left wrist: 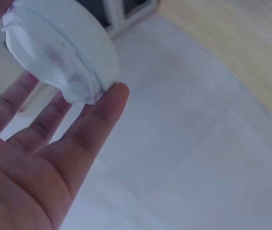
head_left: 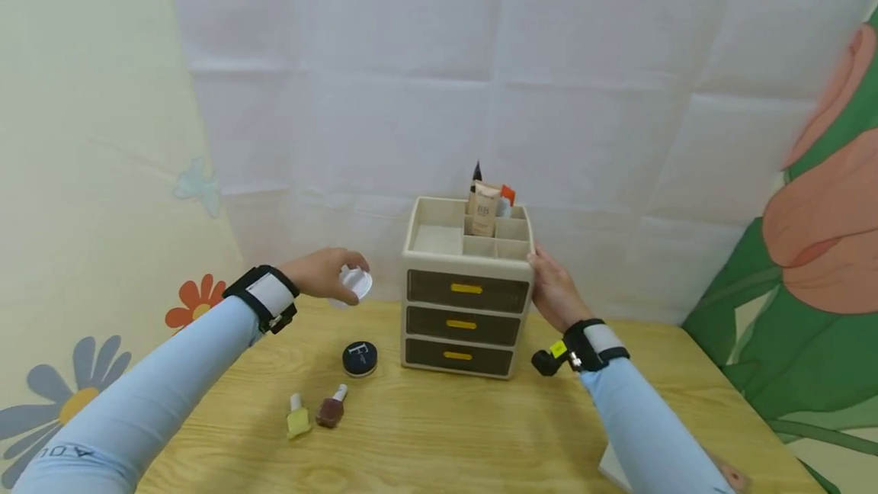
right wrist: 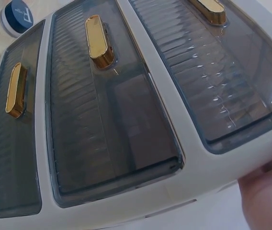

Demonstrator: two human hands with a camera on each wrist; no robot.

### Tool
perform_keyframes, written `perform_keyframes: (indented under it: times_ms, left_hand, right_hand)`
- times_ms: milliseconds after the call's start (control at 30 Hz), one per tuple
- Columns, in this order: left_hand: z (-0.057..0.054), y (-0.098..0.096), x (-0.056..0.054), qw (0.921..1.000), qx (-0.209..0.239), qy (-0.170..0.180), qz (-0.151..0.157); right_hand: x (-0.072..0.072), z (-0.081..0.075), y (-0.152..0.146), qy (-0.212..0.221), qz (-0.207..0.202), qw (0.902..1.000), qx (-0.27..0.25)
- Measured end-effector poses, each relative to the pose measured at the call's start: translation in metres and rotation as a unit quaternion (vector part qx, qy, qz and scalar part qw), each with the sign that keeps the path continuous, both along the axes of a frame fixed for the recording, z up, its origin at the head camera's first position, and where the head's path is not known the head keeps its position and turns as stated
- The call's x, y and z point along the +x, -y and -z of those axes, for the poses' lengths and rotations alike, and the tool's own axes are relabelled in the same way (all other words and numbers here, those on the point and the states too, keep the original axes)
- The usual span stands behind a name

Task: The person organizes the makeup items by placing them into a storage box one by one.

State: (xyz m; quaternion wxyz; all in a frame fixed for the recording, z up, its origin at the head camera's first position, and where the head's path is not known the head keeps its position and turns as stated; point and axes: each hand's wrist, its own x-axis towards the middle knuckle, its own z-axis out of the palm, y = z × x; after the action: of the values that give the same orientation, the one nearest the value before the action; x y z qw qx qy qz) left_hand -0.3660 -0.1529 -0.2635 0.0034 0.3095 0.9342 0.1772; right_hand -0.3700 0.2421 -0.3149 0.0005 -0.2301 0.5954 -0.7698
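Note:
My left hand [head_left: 326, 271] holds a round white compact [head_left: 357, 283] between thumb and fingers, raised left of the drawer organizer. In the left wrist view the thumb presses the rim of the white compact [left wrist: 78, 43], while the other fingers reach round behind. A cream organizer [head_left: 469, 265] stands upright on the table, its three dark drawers closed, each with a yellow-gold handle. My right hand [head_left: 557, 292] rests against its upper right side, fingers along the edge. Only part of the right hand [right wrist: 267, 196] shows in the right wrist view, beside the organizer wall.
A BB cream tube [head_left: 484, 209] and a dark-tipped pencil-like item [head_left: 476, 174] stand in the top compartments. A black round compact [head_left: 360, 358], a yellow nail polish bottle [head_left: 298, 421] and a dark red one [head_left: 331, 411] sit front left on the wooden table [head_left: 439, 433].

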Motion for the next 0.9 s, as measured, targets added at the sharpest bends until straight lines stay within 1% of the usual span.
perform_keyframes:
  times_ms: [133,233,367,467,533,633,767,833,900]
  left_hand:
    - [-0.024,-0.004,0.018,0.9992,0.000,-0.007,0.039]
    - [-0.041,-0.009,0.027,0.9977,-0.003,-0.015,0.067]
    - [-0.063,-0.018,0.037,0.9953,-0.008,-0.022,0.094]
    - [-0.078,-0.027,0.043,0.9932,-0.016,-0.023,0.113]
    - [-0.087,-0.033,0.044,0.9915,-0.023,-0.025,0.125]
    - [-0.100,-0.043,0.044,0.9901,-0.037,-0.028,0.133]
    - [-0.117,-0.059,0.040,0.9876,-0.043,-0.035,0.147]
    - [-0.123,-0.067,0.036,0.9862,-0.043,-0.038,0.155]
    - [-0.127,-0.074,0.032,0.9858,-0.047,-0.038,0.157]
  right_hand:
    - [-0.001,-0.002,-0.002,0.004,0.003,1.0000,0.006]
    - [-0.001,-0.002,-0.002,0.001,0.002,1.0000,0.004]
    - [-0.002,-0.002,-0.002,0.000,-0.004,1.0000,-0.002]
    - [-0.001,-0.002,-0.003,0.004,-0.002,1.0000,-0.003]
    - [-0.001,-0.001,-0.003,0.005,-0.001,1.0000,-0.002]
    - [-0.001,0.000,-0.003,0.005,-0.001,1.0000,0.000]
    - [-0.001,0.000,-0.003,0.003,0.001,1.0000,-0.001]
    - [-0.001,0.000,-0.003,0.004,0.004,1.0000,-0.004]
    - [-0.002,0.001,-0.003,0.003,0.005,0.9999,-0.008]
